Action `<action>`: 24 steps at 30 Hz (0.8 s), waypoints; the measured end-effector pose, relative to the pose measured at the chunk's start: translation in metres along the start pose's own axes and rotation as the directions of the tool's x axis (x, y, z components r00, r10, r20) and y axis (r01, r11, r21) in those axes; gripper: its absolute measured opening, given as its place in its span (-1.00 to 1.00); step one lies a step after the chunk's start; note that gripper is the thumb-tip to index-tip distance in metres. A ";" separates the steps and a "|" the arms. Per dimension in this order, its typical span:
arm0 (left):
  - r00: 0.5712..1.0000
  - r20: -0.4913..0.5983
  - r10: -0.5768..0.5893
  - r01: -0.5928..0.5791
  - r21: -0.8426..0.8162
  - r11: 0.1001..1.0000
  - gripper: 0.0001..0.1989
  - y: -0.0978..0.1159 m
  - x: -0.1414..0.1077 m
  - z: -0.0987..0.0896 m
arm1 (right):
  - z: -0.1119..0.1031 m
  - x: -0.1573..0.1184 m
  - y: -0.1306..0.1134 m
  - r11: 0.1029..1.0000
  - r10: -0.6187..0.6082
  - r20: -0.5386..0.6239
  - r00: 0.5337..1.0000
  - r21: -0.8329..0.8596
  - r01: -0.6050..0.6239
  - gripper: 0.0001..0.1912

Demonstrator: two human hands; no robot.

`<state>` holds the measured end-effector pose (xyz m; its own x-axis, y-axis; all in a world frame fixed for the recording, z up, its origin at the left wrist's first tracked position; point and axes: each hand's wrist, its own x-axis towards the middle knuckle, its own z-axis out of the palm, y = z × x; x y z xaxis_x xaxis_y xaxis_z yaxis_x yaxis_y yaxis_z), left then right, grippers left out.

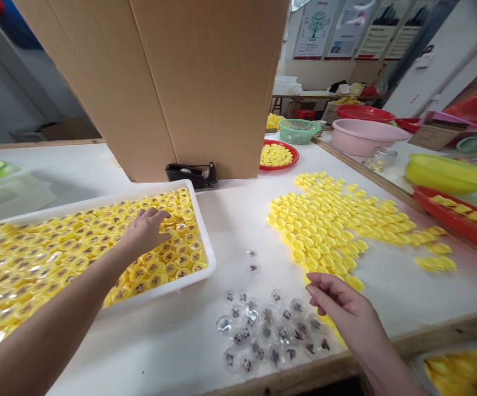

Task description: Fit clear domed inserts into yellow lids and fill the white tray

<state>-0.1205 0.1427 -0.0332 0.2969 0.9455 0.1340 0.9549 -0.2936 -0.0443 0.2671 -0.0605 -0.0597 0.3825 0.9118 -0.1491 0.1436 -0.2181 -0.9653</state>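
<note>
My left hand (145, 231) is over the right part of a white plastic tray (203, 234), thumb and forefinger apart, holding nothing I can see. Many round yellow pieces with small printed pictures under a shiny face (183, 258) fill the tray. Just above the table, my right hand (345, 308) has its fingers curled and thumb pressed near the fingertips; what they pinch, if anything, is hidden. Behind it spreads a large group of plain yellow round caps (316, 231). To its left lie many clear round discs with dark printed figures (275, 330), and two small ones (251, 261) are farther back.
A tall cardboard box (197, 82) stands behind the tray, with a black tape dispenser (193, 175) at its foot. Red plate (292, 159) of yellow pieces, green basket (298, 132) and pink basin (362, 135) are at the back. A wooden edge (448, 333) borders the table.
</note>
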 end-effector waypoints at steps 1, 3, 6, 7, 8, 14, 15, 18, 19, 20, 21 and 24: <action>1.000 0.001 0.008 -0.008 0.012 1.000 -0.58 0.000 0.000 -0.001 | -0.005 -0.001 -0.001 1.000 -0.008 -0.023 1.000 -0.027 0.007 -0.59; 1.000 0.003 0.021 -0.021 0.034 0.999 -0.65 0.001 -0.001 -0.001 | -0.012 -0.003 -0.003 0.998 -0.027 -0.057 0.998 -0.062 0.024 -0.60; 0.999 0.012 0.050 -0.051 0.042 0.998 -0.68 0.005 -0.004 -0.002 | -0.017 -0.006 -0.003 0.993 -0.064 -0.071 0.995 -0.099 0.057 -0.62; 0.999 0.010 0.053 -0.054 0.045 0.998 -0.68 0.006 -0.005 -0.002 | -0.018 -0.006 -0.003 0.989 -0.077 -0.067 0.995 -0.131 0.068 -0.63; 0.998 0.006 0.057 -0.057 0.051 0.997 -0.68 0.007 -0.007 -0.002 | -0.021 -0.006 -0.003 0.979 -0.098 -0.062 0.993 -0.187 0.085 -0.66; 0.998 0.007 0.067 -0.068 0.059 0.996 -0.63 0.000 -0.007 0.000 | -0.043 -0.007 0.001 0.648 -0.296 0.022 0.955 -0.730 0.217 -0.89; 0.998 0.004 0.057 -0.057 0.054 0.997 -0.63 -0.001 -0.007 -0.001 | -0.045 -0.010 0.002 0.584 -0.280 0.045 0.959 -0.785 0.207 -0.91; 0.991 -0.124 0.045 -0.040 0.042 0.998 -0.64 0.009 -0.014 -0.013 | -0.044 -0.018 0.002 0.395 -0.207 0.143 0.968 -0.893 0.216 -0.88; 0.977 -0.208 0.052 -0.049 0.018 0.999 -0.65 0.017 -0.020 -0.020 | -0.042 -0.020 0.002 0.336 -0.186 0.188 0.964 -0.910 0.242 -0.79; 0.954 -0.293 0.058 -0.066 -0.020 0.998 -0.67 0.028 -0.027 -0.028 | -0.039 -0.022 0.002 0.284 -0.167 0.230 0.959 -0.920 0.270 -0.70; 0.927 -0.368 0.076 -0.111 -0.074 0.991 -0.69 0.041 -0.036 -0.036 | -0.037 -0.023 0.001 0.242 -0.147 0.266 0.953 -0.924 0.295 -0.63; 0.871 -0.443 0.211 -0.344 -0.246 0.906 -0.78 0.087 -0.064 -0.053 | -0.034 -0.022 0.001 0.173 -0.104 0.329 0.939 -0.923 0.342 -0.52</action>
<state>-0.0566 0.0491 0.0071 0.4613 0.6992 0.5462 0.7636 -0.6263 0.1569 0.2896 -0.0924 -0.0497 0.0441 0.9929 -0.1103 0.9987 -0.0466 -0.0203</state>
